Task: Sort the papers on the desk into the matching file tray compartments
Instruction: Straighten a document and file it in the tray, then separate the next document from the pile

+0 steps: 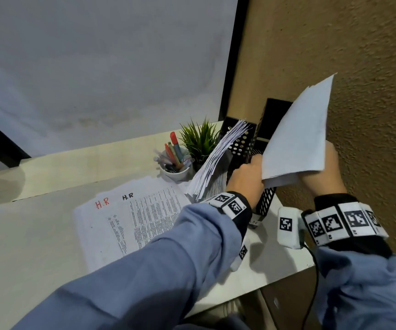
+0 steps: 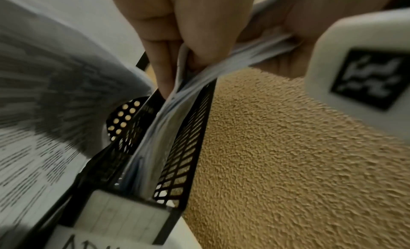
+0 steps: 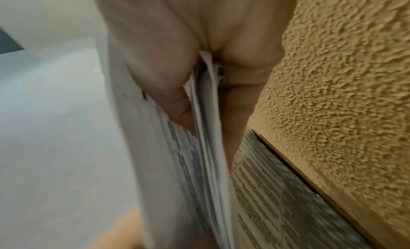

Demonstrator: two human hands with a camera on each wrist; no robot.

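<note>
1. hands are both on one sheaf of papers (image 1: 297, 136), above the right end of the black file tray (image 1: 267, 201).
2. left hand (image 1: 245, 179) pinches the lower left edge of the sheaf; in the left wrist view its fingers (image 2: 164, 47) curl around the paper edges, just over the narrow mesh compartment.
3. right hand (image 1: 323, 172) grips the sheaf from the right side, with the thumb on one face and the fingers on the other, as the right wrist view shows (image 3: 168, 74).
4. sheaf stands tilted, its upper corner pointing up and right in front of the rough tan wall (image 1: 359, 67). its lower edge is at the mouth of the rightmost compartment; from the left wrist view some sheets (image 2: 150, 147) already reach down inside it, but i cannot tell if these belong to the held sheaf.
5. white label (image 2: 119, 223) with dark handwritten letters is fixed on the front of that compartment; only a part of the letters is visible.
6. second thick stack (image 1: 216, 160) leans to the left in a compartment on the left side of the tray.
7. printed pages (image 1: 130, 222) marked "h.r" in red and in black lie flat on the tabletop (image 1: 25, 246), well apart from the hands.
8. white cup with pens (image 1: 175, 163) and small green plant (image 1: 199, 139) stand behind these pages, just beside the tray.
</note>
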